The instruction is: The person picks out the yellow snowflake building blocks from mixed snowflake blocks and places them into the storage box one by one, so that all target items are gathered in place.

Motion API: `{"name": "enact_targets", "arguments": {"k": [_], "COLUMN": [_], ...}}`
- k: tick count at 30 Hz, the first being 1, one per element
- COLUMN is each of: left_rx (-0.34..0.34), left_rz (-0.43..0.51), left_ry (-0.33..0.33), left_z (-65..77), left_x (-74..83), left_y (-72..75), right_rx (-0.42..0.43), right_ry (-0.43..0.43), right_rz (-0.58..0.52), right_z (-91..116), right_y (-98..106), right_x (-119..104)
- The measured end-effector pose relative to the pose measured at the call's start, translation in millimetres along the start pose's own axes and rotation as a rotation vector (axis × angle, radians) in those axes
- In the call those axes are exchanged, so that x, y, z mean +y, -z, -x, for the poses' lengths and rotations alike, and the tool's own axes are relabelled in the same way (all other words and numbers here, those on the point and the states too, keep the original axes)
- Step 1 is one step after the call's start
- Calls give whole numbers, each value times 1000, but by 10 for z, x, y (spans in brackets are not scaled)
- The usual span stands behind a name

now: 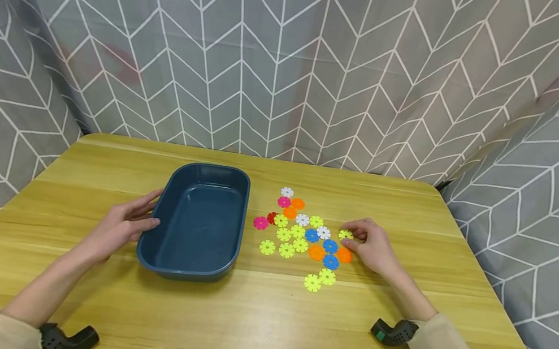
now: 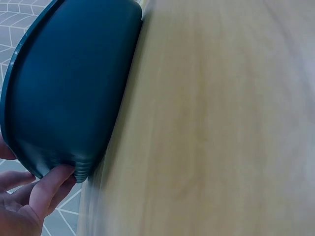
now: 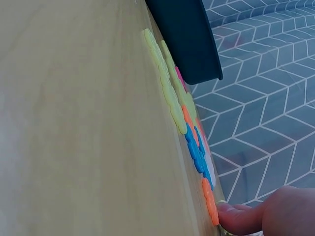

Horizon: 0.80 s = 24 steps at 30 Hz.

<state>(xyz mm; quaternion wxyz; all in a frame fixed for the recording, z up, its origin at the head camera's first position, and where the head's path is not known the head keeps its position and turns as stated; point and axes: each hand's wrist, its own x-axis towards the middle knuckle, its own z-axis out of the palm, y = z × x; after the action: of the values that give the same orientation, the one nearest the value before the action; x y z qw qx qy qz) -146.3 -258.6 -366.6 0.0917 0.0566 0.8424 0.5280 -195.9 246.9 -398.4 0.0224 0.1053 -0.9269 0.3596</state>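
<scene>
A dark blue plastic tub (image 1: 197, 228) stands on the left half of the table, its inside bare. My left hand (image 1: 121, 225) holds its left side, thumb over the rim and fingers against the outer wall; in the left wrist view the fingers (image 2: 49, 189) bend against the tub's outside. To the right of the tub lie many flat notched discs shaped like snowflakes. At their right edge my right hand (image 1: 373, 246) pinches a yellow-green notched disc (image 1: 346, 234) between thumb and forefinger, close over the table. An orange disc (image 1: 345, 255) lies just below that thumb.
Several yellow-green discs (image 1: 287, 250), blue discs (image 1: 331, 262), white discs (image 1: 323, 232), orange discs (image 1: 297, 204) and pink discs (image 1: 261, 223) spread over the middle of the wooden table (image 1: 253, 325). A grey patterned curtain (image 1: 290, 73) hangs behind the far edge.
</scene>
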Motion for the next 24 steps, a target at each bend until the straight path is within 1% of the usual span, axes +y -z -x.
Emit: {"name": "enact_targets", "arguments": {"k": [5,7,9,12,15,18,22,24], "left_rx": [-10,-12,-11,-14,-17,-13,-8,-7], "left_rz": [38,47,43,39,42,56,68,68], "left_ry": [-3,-4,-3,-5,-5,-5,-7,-6], "left_z": [5,11,17,19,22,26,28,28], "left_x": [22,25,21,22,24,25,22,21], "left_y": [-11,-12,-8,-7,-8,-12,-17,-17], "right_rx": [-4,-17,-38,-85,-125,-158,-197,-212], "right_ry": [-16,-14,-26,-55,-81,-94,-89,-85], "right_rz": [-32,-47,-88,-214,-304,-355,-415,-428], "right_z": [-18,-29,-40,-58,-87,-133,-210,-248], "right_y": [23,41,59,83,72,28,-43,-73], "right_x": [-20,-50,-105,-222,-362,-492,-657,-756]}}
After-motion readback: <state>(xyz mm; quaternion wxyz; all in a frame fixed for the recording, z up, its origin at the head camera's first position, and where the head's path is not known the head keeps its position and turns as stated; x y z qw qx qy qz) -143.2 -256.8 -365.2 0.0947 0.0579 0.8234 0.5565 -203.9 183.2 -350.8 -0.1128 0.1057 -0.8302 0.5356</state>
